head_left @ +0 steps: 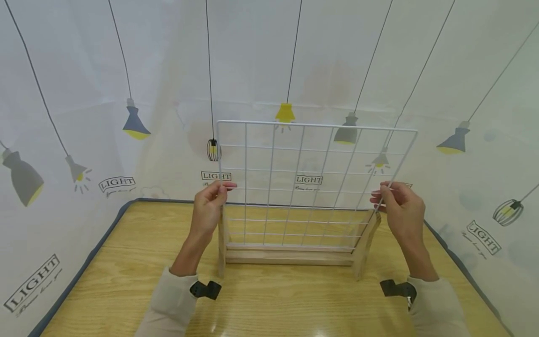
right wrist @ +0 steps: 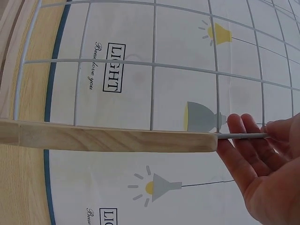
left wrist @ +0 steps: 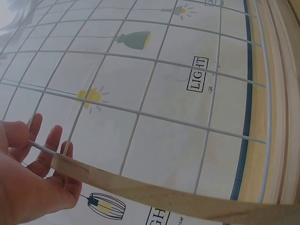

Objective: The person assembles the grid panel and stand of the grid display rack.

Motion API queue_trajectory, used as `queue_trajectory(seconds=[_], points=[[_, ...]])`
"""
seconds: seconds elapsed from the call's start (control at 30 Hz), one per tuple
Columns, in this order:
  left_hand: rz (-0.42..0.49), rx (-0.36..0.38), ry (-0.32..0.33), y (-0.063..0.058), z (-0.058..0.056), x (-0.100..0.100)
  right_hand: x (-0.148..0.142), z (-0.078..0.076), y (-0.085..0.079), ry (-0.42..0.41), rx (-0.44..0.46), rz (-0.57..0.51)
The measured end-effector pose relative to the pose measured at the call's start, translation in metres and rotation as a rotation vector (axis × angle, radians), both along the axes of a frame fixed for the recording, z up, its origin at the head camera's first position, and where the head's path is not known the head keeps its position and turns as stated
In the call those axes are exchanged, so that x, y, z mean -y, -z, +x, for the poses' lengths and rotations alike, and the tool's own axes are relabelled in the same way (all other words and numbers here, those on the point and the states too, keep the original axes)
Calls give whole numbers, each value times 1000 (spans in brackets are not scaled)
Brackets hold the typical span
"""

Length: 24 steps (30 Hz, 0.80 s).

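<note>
A white wire grid panel [head_left: 290,191] stands upright, leaning slightly, with its lower part between the two side posts of a wooden stand [head_left: 290,257]. My left hand [head_left: 207,206] pinches the panel's left edge wire between thumb and fingers, just above the left post [left wrist: 140,187]. On the other side my right hand [head_left: 402,208] pinches the right edge wire, close over the top of the right post [right wrist: 117,140]. The panel's bottom wire lies along the stand's wooden crossbar in the head view.
The stand rests on a wood-grain table [head_left: 290,299] with a dark blue border along its back and sides. Behind it hangs a pale sheet [head_left: 261,56] printed with lamps and the word LIGHT. Dark straps sit on both wrists over light sleeves [head_left: 172,299].
</note>
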<state>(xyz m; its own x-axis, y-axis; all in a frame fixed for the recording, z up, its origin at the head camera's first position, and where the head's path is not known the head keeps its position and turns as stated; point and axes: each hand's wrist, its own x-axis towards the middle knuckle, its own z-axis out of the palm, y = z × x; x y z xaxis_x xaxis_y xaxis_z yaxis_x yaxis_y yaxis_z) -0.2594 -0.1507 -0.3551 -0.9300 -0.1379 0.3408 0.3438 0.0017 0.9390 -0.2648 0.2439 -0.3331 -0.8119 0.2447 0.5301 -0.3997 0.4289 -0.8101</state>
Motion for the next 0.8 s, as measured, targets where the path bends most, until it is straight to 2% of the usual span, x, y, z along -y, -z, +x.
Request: queue_trajectory(seconds=[0.4, 0.8], points=[[-21, 2, 6, 2, 3, 0, -2, -1, 7, -2, 12, -9], [-33, -9, -11, 5, 2, 1, -1, -1, 7, -10, -7, 0]])
